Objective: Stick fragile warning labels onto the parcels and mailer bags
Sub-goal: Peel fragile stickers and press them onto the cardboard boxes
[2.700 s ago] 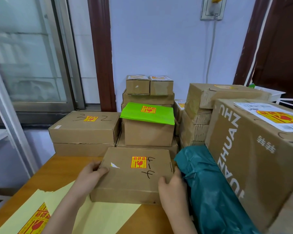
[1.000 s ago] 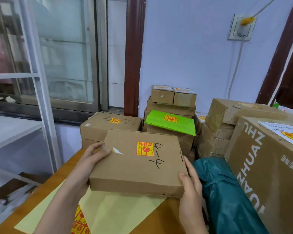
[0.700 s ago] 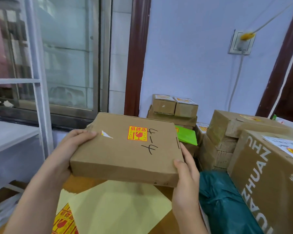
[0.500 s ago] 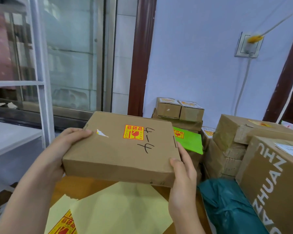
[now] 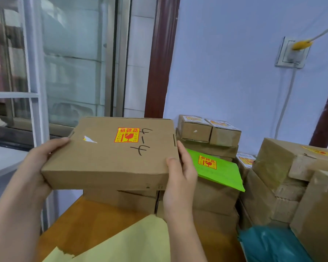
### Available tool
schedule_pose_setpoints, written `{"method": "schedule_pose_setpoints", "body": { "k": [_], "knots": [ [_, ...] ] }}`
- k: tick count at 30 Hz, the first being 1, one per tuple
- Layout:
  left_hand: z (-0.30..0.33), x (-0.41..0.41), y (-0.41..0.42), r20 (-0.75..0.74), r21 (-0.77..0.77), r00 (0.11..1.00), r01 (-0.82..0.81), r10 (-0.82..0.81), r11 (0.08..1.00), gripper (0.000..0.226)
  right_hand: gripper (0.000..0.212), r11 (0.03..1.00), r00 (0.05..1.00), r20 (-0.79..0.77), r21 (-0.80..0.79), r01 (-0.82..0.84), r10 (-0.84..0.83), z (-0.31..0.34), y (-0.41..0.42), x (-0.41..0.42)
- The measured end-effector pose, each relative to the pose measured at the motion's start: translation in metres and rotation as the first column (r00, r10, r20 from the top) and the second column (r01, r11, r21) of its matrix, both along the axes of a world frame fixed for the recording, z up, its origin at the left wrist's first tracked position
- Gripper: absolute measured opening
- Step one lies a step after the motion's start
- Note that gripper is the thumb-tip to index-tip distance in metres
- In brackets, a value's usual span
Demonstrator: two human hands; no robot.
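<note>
We hold the flat box (image 5: 110, 154) above the stacked boxes (image 5: 121, 199), our left hand (image 5: 36, 163) clasping its left edge, our right hand (image 5: 180, 173) its right; a fragile label (image 5: 126, 135) sits on top, the green bag (image 5: 214, 169) just right

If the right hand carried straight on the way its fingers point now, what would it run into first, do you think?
The right hand grips the flat box, fingers pointing away toward the wall. Straight on, it would probably first meet the stacked small boxes behind the green mailer, though depth is hard to judge.
</note>
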State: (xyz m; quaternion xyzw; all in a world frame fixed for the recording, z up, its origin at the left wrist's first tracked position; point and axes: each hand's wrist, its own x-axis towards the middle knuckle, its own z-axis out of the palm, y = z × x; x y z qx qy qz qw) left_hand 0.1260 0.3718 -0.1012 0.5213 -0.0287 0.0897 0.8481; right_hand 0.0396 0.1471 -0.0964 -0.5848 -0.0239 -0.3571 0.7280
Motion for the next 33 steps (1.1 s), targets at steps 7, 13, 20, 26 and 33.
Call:
{"method": "schedule_pose_setpoints", "body": {
  "k": [7, 13, 20, 26, 33],
  "knots": [
    [-0.014, 0.027, 0.002, -0.004, -0.017, 0.997, -0.08, 0.079, 0.997, 0.017, 0.041, 1.0, 0.997, -0.071, 0.011, 0.024, -0.023, -0.012, 0.009, 0.041],
    [-0.032, 0.038, -0.01, 0.009, 0.014, 0.993, -0.118, 0.118, 0.993, 0.023, 0.036, 0.997, 0.991, -0.111, -0.041, 0.066, -0.071, -0.023, 0.007, 0.055],
    [-0.04, 0.035, -0.019, 0.129, 0.162, 0.971, -0.219, 0.199, 0.962, 0.054, 0.028, 0.996, 0.982, -0.186, -0.093, 0.003, -0.021, -0.037, 0.008, 0.062],
    [-0.053, 0.034, -0.031, 0.25, 0.26, 0.956, -0.217, 0.152, 0.941, 0.029, 0.053, 0.982, 0.963, -0.248, -0.128, -0.136, 0.101, -0.042, 0.001, 0.061],
    [-0.063, 0.041, -0.039, 0.218, 0.397, 0.972, -0.175, 0.092, 0.901, 0.043, 0.064, 0.976, 0.949, -0.314, -0.201, -0.079, 0.012, -0.048, -0.004, 0.069]
  ]
}}
